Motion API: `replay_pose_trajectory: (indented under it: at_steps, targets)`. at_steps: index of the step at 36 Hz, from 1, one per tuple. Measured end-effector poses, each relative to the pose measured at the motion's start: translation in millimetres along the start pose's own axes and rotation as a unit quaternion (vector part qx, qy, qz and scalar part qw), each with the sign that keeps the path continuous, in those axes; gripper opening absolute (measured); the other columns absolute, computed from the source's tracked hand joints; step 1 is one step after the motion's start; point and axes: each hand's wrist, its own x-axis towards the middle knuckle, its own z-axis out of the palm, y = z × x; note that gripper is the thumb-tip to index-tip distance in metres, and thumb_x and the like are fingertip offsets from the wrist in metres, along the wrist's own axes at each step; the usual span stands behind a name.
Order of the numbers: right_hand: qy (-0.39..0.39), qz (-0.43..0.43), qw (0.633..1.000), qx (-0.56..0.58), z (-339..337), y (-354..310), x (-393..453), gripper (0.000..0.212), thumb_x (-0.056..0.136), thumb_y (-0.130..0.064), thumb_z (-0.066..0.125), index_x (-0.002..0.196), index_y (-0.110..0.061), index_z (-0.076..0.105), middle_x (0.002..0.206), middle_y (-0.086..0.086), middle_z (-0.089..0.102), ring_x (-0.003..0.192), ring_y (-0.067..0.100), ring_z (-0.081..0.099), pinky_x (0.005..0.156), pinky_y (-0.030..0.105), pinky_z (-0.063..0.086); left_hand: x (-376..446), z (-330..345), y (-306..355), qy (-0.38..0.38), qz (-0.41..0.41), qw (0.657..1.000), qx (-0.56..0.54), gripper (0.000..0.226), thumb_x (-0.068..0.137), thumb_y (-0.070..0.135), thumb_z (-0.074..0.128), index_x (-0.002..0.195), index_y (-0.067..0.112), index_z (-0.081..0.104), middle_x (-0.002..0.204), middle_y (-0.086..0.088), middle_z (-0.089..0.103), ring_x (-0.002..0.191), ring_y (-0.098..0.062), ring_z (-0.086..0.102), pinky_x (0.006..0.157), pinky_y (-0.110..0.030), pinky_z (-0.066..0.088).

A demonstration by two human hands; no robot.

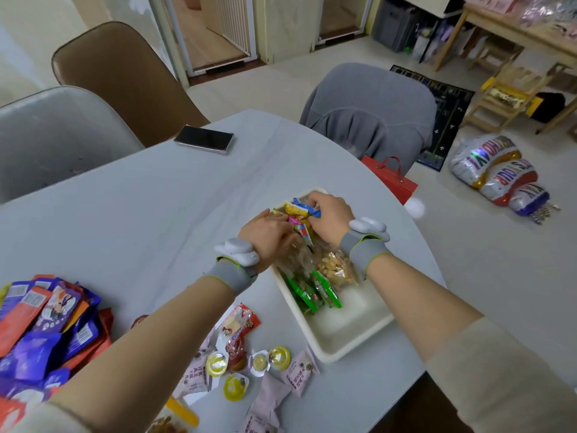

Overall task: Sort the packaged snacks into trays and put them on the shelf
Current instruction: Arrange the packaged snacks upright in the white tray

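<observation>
head view: both hands meet at the tray's (338, 350) far end. the right hand (329, 218) pinches the small bright packets (298, 214); the left hand (268, 234) lies flat against them, fingers relaxed. the tray's near end stays bare.

left fingers (282, 228): tucked under the colourful packets (299, 215), can't see the grip
tray (349, 335): far end buried by hands and snacks
purple packets (40, 326): cut off at left edge
bottom packet (175, 423): blurry, cropped
packet print: too small to read
</observation>
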Motion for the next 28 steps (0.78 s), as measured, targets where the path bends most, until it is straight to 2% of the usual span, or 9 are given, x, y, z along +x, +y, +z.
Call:
replay_pose_trajectory:
  at_steps: [2,4,7,9,13,17,21,24,28]
  targets:
    - [0.005,0.001,1.0,0.002,1,3,-2,0.014,0.085,-0.012,0.057,0.098,-0.018,0.055,0.098,0.013,0.061,0.087,0.034,0.055,0.063,0.029,0.036,3,1,3,-0.008,-0.01,1.0,-0.003,0.052,0.09,0.046,0.027,0.091,0.013,0.068,0.098,-0.002,0.065,0.104,-0.023,0.059,0.104,-0.029,0.026]
    - [0.005,0.008,1.0,0.009,2,5,-4,0.014,0.085,-0.013,0.057,0.098,-0.017,0.055,0.095,0.013,0.061,0.082,0.033,0.054,0.062,0.028,0.035,4,0,8,-0.013,-0.038,0.999,0.003,0.038,0.094,0.042,0.04,0.104,0.017,0.067,0.11,0.0,0.066,0.109,-0.022,0.057,0.105,-0.029,0.027]
    - [0.002,0.016,1.0,0.025,0,7,-3,0.011,0.084,-0.015,0.057,0.092,-0.02,0.052,0.091,0.011,0.06,0.078,0.031,0.053,0.061,0.027,0.034,8,-1,13,0.014,-0.066,0.998,0.019,0.035,0.089,0.046,0.053,0.116,0.026,0.06,0.111,0.003,0.066,0.105,-0.024,0.057,0.088,-0.031,0.041]
    - [-0.012,0.019,0.999,0.041,-2,7,-3,0.012,0.084,-0.021,0.06,0.088,-0.021,0.049,0.086,0.007,0.059,0.076,0.029,0.053,0.059,0.028,0.035,10,-1,16,0.036,-0.074,0.996,0.036,0.036,0.086,0.049,0.054,0.113,0.025,0.058,0.107,0.002,0.065,0.101,-0.025,0.057,0.08,-0.031,0.042]
    - [-0.019,0.044,0.996,0.079,-6,2,0,0.019,0.084,-0.036,0.061,0.083,-0.018,0.052,0.083,0.006,0.063,0.072,0.028,0.059,0.06,0.032,0.045,17,0,29,0.054,-0.078,0.994,0.046,0.028,0.085,0.041,0.055,0.111,0.032,0.061,0.111,0.005,0.06,0.105,-0.022,0.052,0.079,-0.031,0.04]
    - [0.005,0.045,0.995,0.091,-8,0,5,0.017,0.084,-0.025,0.061,0.074,-0.017,0.05,0.077,0.009,0.065,0.071,0.033,0.063,0.066,0.039,0.054,21,1,30,0.054,-0.087,0.994,0.029,0.027,0.085,0.04,0.053,0.111,0.038,0.06,0.11,0.007,0.06,0.1,-0.025,0.058,0.072,-0.03,0.04]
    - [0.021,0.056,0.991,0.123,-9,8,3,0.023,0.083,-0.019,0.062,0.068,-0.021,0.045,0.075,0.014,0.065,0.069,0.038,0.064,0.066,0.049,0.056,26,-1,30,0.016,-0.042,0.995,0.092,0.024,0.09,0.035,0.047,0.11,0.034,0.06,0.117,0.009,0.056,0.1,-0.025,0.06,0.069,-0.03,0.039]
    - [0.031,0.061,0.986,0.152,-10,18,-2,0.027,0.085,-0.02,0.062,0.068,-0.022,0.041,0.075,0.015,0.065,0.064,0.038,0.065,0.063,0.051,0.056,29,-5,26,-0.008,-0.048,0.998,0.045,0.019,0.091,0.035,0.045,0.105,0.035,0.058,0.118,0.012,0.056,0.099,-0.025,0.061,0.074,-0.033,0.047]
    - [0.06,0.063,0.979,0.182,-16,28,-9,0.024,0.088,-0.019,0.061,0.074,-0.018,0.042,0.071,0.013,0.062,0.061,0.035,0.065,0.062,0.05,0.056,32,-5,18,0.018,-0.13,0.989,-0.072,0.016,0.095,0.027,0.048,0.107,0.017,0.052,0.106,-0.006,0.064,0.099,-0.032,0.058,0.074,-0.035,0.041]
